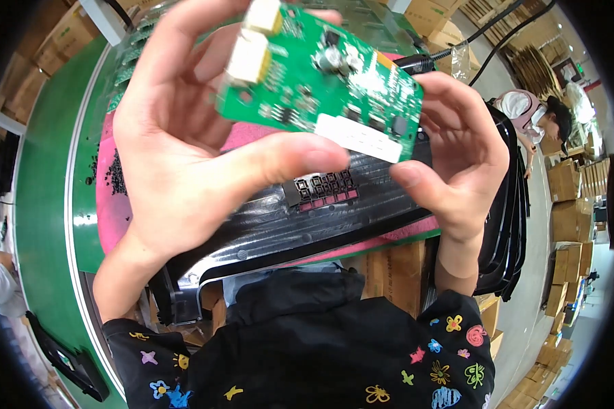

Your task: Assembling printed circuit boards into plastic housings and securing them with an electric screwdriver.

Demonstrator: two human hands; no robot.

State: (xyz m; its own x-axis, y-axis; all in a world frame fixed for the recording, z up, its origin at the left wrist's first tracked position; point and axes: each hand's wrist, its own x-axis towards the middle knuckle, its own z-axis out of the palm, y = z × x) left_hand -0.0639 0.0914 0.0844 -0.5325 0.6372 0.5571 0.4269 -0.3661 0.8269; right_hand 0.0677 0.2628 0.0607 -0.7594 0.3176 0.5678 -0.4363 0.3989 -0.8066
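A green circuit board [286, 75] is held up between my two hands, tilted, with white connectors at its left end and a white label strip along its near edge. My left hand [184, 157] grips the connector end, its thumb lying by the label. At the opposite end my right hand [460, 150] holds the board, thumb near the label's corner. Below the board lies a long black plastic panel [252, 235] with a glossy inner face. Cut-outs shaped like digit segments [326, 187] show in its middle.
Under the panel is a pink mat [109, 225] on a green table [41, 170]. Small black screws [116, 177] lie in a heap at the left. Stacked black panels [505, 225] stand at the right. Cardboard boxes [569, 211] and another person [529, 116] are farther right.
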